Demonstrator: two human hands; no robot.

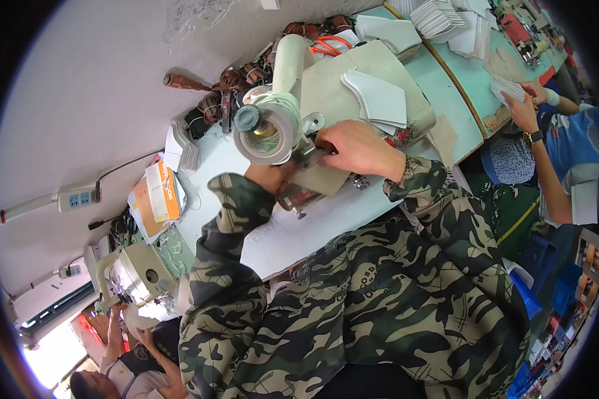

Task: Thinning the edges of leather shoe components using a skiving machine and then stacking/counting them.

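Camouflage jacket (353,292) nearest, sleeves stretched forward over the bench (286,243). Left hand (267,176) low by the sewing machine (329,80), mostly behind cuff and machine head; fingers hidden, spread or pressed together impossible to tell. Right hand (363,149) over the pale flat piece (323,176), fingers bent inward, close together; pinching or merely pressing, impossible to tell. Pale piece between both hands, at the working end, judged mid-handling. Needle area and any stitching too obscured to make out. Farther off, white sheets (383,100) atop the machine and another stack (180,151) leftward: probably same batch, finished or waiting unclear. Farthest, a co-worker's hands (524,110) with a white stack (508,88), and a second machine (136,272), partly lost toward the dark rim.
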